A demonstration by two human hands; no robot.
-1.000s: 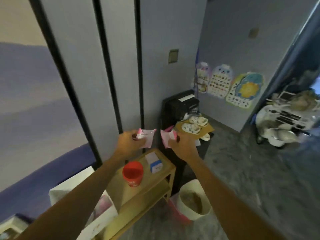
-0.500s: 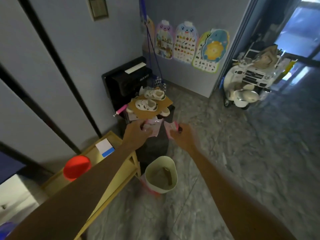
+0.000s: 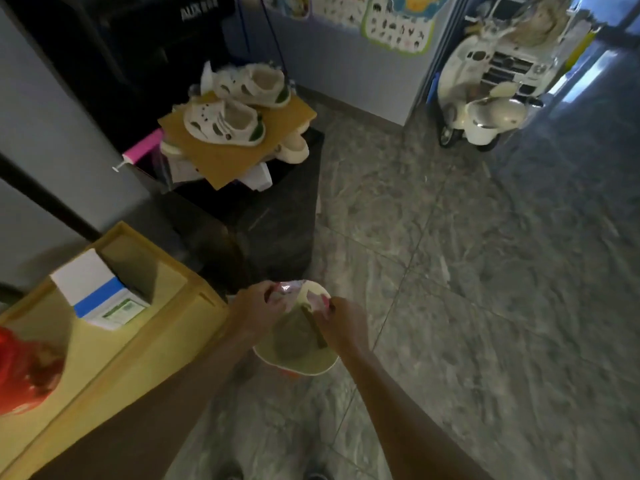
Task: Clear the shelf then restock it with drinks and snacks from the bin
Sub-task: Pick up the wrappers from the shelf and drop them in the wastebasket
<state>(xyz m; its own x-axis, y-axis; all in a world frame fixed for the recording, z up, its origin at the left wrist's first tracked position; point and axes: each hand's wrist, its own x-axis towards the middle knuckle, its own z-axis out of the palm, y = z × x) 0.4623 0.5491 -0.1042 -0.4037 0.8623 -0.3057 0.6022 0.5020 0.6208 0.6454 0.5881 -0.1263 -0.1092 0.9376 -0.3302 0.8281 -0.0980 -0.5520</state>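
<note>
A red cup [image 3: 24, 372], half out of view, is sitting at the left end of the yellow shelf [image 3: 145, 344], with a white-and-blue box [image 3: 100, 292] standing near its back edge. Over the cream bin [image 3: 301, 363] on the floor beside the shelf, the left hand [image 3: 256, 308] is pinching a pink packet [image 3: 283, 292] that is blurred by glare. The right hand [image 3: 341, 322] is pinching a second pink packet [image 3: 320, 301], mostly hidden by curled fingers.

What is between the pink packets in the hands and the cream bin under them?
Nothing visible. The left hand and right hand hold the pink packets right over the bin, whose mouth is open.
</note>
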